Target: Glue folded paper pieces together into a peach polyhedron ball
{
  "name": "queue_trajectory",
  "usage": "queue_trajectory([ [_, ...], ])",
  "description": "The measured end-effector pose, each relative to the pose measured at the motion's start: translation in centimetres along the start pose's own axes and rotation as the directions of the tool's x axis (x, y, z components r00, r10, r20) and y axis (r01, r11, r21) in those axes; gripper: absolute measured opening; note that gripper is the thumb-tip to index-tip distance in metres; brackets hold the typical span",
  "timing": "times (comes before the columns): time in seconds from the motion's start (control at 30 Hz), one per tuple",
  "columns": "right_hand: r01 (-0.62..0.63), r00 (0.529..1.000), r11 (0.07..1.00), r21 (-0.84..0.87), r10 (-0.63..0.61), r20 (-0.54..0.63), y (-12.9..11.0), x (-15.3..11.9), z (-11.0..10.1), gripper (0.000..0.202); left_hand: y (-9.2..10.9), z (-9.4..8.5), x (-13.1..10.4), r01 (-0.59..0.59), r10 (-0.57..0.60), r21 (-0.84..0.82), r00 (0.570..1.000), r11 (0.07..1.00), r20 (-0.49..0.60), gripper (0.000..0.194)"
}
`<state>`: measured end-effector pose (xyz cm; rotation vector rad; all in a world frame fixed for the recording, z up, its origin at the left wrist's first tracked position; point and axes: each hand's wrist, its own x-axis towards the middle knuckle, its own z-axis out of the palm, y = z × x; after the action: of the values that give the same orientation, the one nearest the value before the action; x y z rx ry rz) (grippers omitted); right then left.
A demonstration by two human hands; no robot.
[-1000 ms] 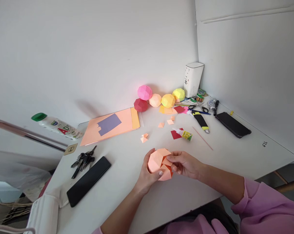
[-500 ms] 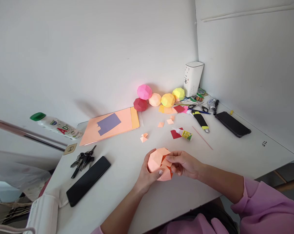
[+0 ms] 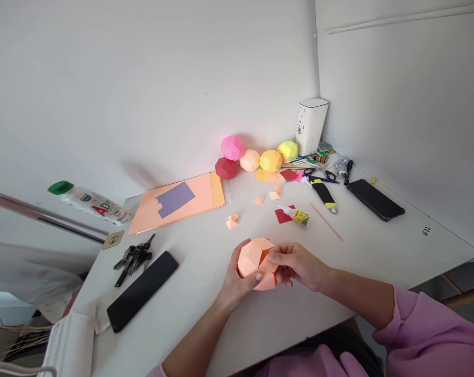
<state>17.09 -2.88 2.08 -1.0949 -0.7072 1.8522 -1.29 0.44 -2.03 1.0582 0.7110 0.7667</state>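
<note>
- Two-handed over the near part of the table (image 3: 299, 314), holding up the peach paper ball (image 3: 250, 257), gap turned towards the right hand (image 3: 305, 264), likely for easy access.
- Cupping the ball from its side with the left hand (image 3: 235, 288), thumb in front, probably to steady the light shell.
- Pinching a flap (image 3: 268, 265) beside the gap with right thumb and fingers, seemingly for fine control.
- Within reach beyond: glue bottle (image 3: 301, 217), partly over red paper (image 3: 280, 215), and small peach pieces (image 3: 274, 196).
</note>
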Motion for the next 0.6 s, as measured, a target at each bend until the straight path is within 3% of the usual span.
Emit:
queue_trajectory([
  [0.6, 0.026, 0.999, 0.997, -0.078, -0.023, 0.029, -0.11, -0.09, 0.01, 0.034, -0.07, -0.06, 0.03, -0.005, 0.005, 0.03, 1.0, 1.0, 0.022, 0.083],
])
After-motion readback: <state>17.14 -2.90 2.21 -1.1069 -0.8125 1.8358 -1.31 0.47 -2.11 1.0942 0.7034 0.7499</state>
